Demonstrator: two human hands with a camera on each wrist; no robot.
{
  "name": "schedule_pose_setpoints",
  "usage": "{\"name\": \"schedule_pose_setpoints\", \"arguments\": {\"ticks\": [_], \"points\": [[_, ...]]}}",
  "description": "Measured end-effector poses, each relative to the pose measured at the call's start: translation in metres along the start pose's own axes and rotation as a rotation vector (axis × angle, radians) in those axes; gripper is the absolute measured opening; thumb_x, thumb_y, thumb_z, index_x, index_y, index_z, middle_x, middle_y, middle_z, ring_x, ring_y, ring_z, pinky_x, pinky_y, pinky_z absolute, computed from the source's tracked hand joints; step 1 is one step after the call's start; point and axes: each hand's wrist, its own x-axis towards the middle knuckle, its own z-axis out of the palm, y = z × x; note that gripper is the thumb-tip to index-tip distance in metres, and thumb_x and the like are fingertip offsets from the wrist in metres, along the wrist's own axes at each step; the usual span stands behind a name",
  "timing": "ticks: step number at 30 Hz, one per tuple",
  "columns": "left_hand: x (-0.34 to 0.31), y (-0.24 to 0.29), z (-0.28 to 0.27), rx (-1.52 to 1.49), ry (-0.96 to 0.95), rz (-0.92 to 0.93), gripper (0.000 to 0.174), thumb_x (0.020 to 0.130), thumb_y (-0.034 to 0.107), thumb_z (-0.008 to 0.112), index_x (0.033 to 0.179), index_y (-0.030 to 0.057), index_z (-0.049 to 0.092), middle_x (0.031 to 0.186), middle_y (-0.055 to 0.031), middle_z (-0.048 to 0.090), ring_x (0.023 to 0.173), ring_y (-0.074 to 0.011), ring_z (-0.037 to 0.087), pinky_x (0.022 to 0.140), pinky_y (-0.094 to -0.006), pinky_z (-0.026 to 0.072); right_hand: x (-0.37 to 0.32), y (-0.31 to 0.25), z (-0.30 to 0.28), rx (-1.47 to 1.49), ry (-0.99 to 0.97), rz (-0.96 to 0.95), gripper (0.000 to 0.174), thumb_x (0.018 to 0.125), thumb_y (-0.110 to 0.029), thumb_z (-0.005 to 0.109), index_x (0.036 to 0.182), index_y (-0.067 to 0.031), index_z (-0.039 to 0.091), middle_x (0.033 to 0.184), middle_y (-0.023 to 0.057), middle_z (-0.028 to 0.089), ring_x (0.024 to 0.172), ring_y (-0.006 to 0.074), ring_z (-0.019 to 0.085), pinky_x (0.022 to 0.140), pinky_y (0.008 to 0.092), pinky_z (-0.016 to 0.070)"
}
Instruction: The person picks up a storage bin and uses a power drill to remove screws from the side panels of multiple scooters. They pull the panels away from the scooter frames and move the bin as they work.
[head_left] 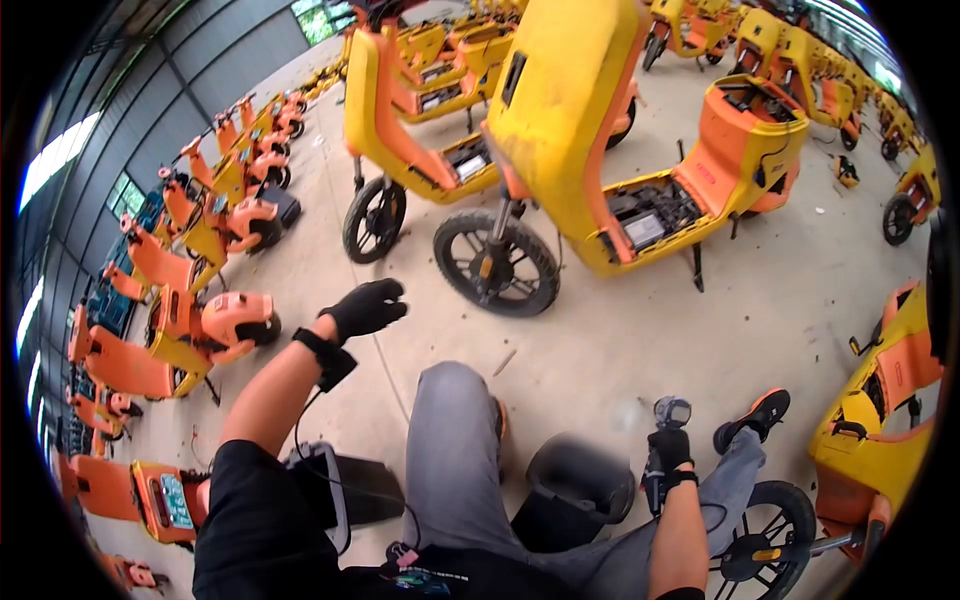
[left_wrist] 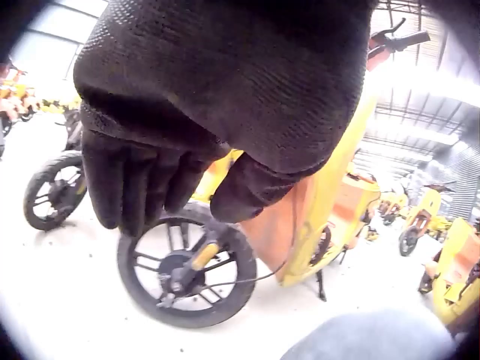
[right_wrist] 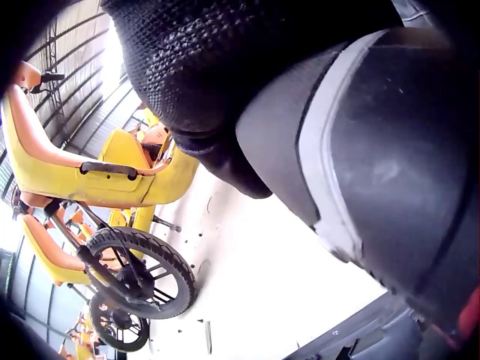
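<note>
My left hand point(head_left: 366, 311), in a black glove, reaches out over the floor with bent fingers and nothing in it. In the left wrist view its fingers point(left_wrist: 135, 180) hang down, overlapping the front wheel point(left_wrist: 187, 266) of a yellow and orange scooter. That scooter point(head_left: 560, 130) stands before me, its floorboard compartment uncovered. Low at the right, my gloved right hand point(head_left: 668, 452) grips a power tool point(head_left: 672, 410) with a rounded grey head. The tool's dark body with a light grey band point(right_wrist: 390, 157) fills much of the right wrist view.
A black bucket point(head_left: 535, 522) stands between my legs, and a dark box with a grey rim point(head_left: 372, 490) is to its left. Another scooter point(head_left: 880, 390) is close on the right. Rows of scooters point(head_left: 165, 355) line the left wall. A thin cable point(head_left: 297, 425) hangs from my left wrist.
</note>
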Motion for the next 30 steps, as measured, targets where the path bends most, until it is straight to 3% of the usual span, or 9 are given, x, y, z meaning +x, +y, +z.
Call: {"name": "schedule_pose_setpoints", "arguments": {"ticks": [5,6,10,11,13,15,17,21,30], "points": [[0.090,0.089,0.005,-0.170,-0.041,-0.009,0.043,0.079,0.033,0.066,0.107,0.0009,0.058,0.098,-0.0162,0.064,0.091,-0.0285,0.062,0.078,-0.0375,0.0484,0.000,-0.004,0.007,0.156,-0.052,0.278,0.006,0.064,-0.022,0.061,0.062,-0.0182,0.065,0.061,0.0072,0.062,0.057,0.0256,0.062,0.051,0.0402,0.0459],[0.092,0.113,0.006,-0.235,-0.109,0.080,0.042,0.079,0.033,0.065,0.107,0.0014,0.058,0.099,-0.0159,0.064,0.091,-0.0284,0.062,0.078,-0.0376,0.0484,0.000,-0.003,0.008,-0.101,-0.007,0.031,0.009,0.065,-0.022,0.060,0.060,-0.0164,0.064,0.061,0.0080,0.062,0.058,0.0260,0.062,0.053,0.0404,0.0477],[0.098,0.149,0.096,-0.073,-0.104,0.704,0.045,0.080,0.035,0.066,0.111,0.0030,0.057,0.096,-0.0152,0.064,0.087,-0.0282,0.062,0.077,-0.0366,0.0489,0.004,-0.012,0.009,-0.030,-0.140,0.263,0.015,0.068,-0.026,0.059,0.062,-0.0142,0.065,0.066,0.0081,0.065,0.061,0.0262,0.063,0.059,0.0391,0.0499],[0.066,0.187,0.099,-0.354,-0.470,0.469,0.053,0.080,0.040,0.066,0.117,0.0039,0.054,0.100,-0.0167,0.063,0.091,-0.0299,0.061,0.081,-0.0385,0.0485,0.006,-0.019,0.002,-0.081,-0.186,0.246,0.012,0.068,-0.026,0.060,0.067,-0.0169,0.068,0.069,0.0072,0.066,0.063,0.0243,0.065,0.058,0.0383,0.0502],[0.021,0.227,0.131,-0.291,-0.613,0.731,0.055,0.082,0.035,0.065,0.125,0.0051,0.050,0.117,-0.0159,0.057,0.104,-0.0276,0.056,0.088,-0.0375,0.0453,0.013,-0.036,-0.015,0.231,-0.195,0.525,0.013,0.070,-0.020,0.064,0.069,-0.0083,0.067,0.067,0.0106,0.065,0.060,0.0228,0.064,0.057,0.0357,0.0505],[-0.002,0.252,0.164,0.000,-0.941,0.864,0.057,0.083,0.038,0.060,0.129,0.0078,0.046,0.126,-0.0179,0.052,0.114,-0.0318,0.051,0.095,-0.0395,0.0408,0.004,-0.031,-0.019,0.031,0.006,0.027,0.013,0.071,-0.017,0.064,0.070,-0.0045,0.066,0.065,0.0114,0.064,0.056,0.0213,0.062,0.054,0.0338,0.0495],[-0.022,0.277,0.154,0.100,-1.122,0.734,0.062,0.081,0.039,0.060,0.131,0.0058,0.045,0.125,-0.0186,0.052,0.114,-0.0333,0.051,0.096,-0.0394,0.0405,0.007,-0.049,-0.042,0.640,0.138,0.453,0.013,0.075,-0.014,0.062,0.072,-0.0017,0.064,0.064,0.0097,0.063,0.055,0.0193,0.060,0.055,0.0316,0.0489],[-0.012,0.265,0.203,-0.115,-0.847,0.762,0.065,0.083,0.042,0.059,0.131,0.0022,0.043,0.123,-0.0201,0.053,0.113,-0.0335,0.052,0.093,-0.0389,0.0419,0.040,-0.135,-0.162,1.437,0.254,0.827,0.013,0.079,-0.012,0.060,0.073,0.0000,0.062,0.061,0.0063,0.058,0.057,0.0167,0.058,0.055,0.0288,0.0466],[0.023,0.287,0.160,-1.323,-0.837,0.575,0.048,0.092,0.022,0.054,0.132,0.0009,0.038,0.120,-0.0065,0.053,0.106,-0.0137,0.050,0.091,-0.0287,0.0429,0.126,-0.208,-0.241,1.245,0.148,0.551,0.017,0.078,-0.016,0.067,0.087,-0.0012,0.065,0.075,0.0031,0.061,0.067,0.0107,0.057,0.061,0.0253,0.0456]]}}
